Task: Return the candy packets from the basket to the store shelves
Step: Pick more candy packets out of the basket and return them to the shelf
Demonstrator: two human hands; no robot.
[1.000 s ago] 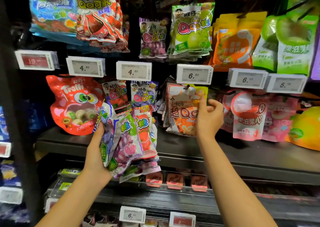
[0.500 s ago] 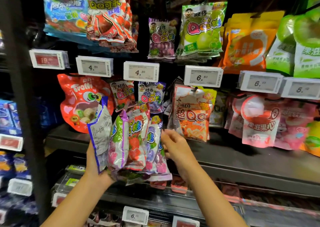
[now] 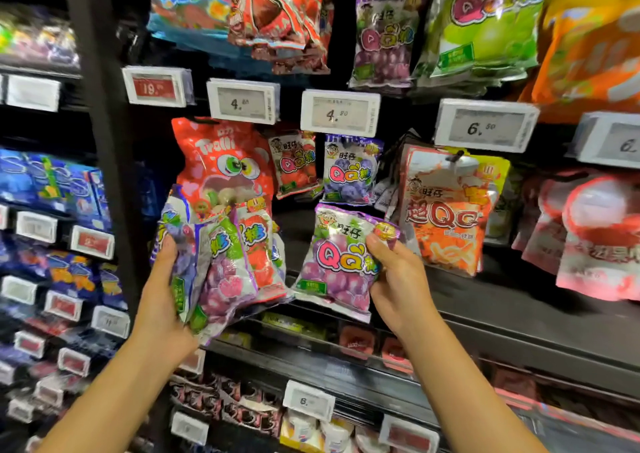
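Right hand (image 3: 394,279) pinches purple grape QQ packet (image 3: 341,262) at right edge, below matching hung packet (image 3: 349,170). Left hand (image 3: 166,290) grips remaining packet bundle (image 3: 225,262). Packets likely light, soft, slippery film; hold by sealed edge.

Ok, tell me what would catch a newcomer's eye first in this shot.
First, the purple grape candy packet at centre, pinched by the right hand in front of the shelf. Beside it, the left hand grips a fanned bunch of packets. Behind them, a big red Trolli bag with cartoon eyes hangs under the white price tags.
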